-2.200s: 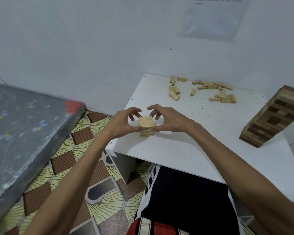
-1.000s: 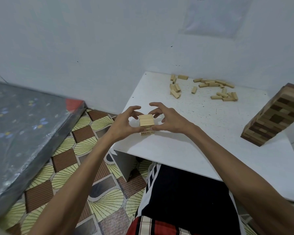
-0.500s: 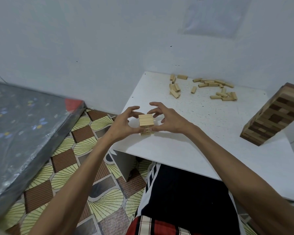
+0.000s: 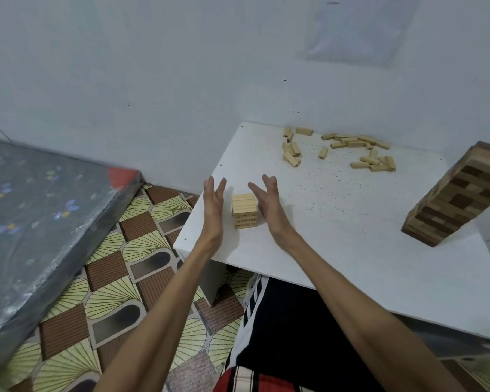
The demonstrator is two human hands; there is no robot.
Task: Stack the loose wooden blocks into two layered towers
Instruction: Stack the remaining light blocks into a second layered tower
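The small tower [image 4: 244,210] stands at about 8 o'clock on the white surface [image 4: 337,236] and is a few layers high. The left hand [image 4: 214,202] and the right hand [image 4: 266,202] flank it, fingers [image 4: 210,185] straight, slightly apart, holding nothing. I cannot tell if the palms touch it. I judge the step is squaring this tower. Next, the loose blocks [image 4: 348,148] at 12 o'clock need a careful reach past it.

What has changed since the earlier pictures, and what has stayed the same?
Both hands let go of the small tower: the left hand and right hand, which pinched it with curled fingers, are now open, fingers straight, one at each side of it. The small tower, the loose blocks and the tall tower stayed where they were.
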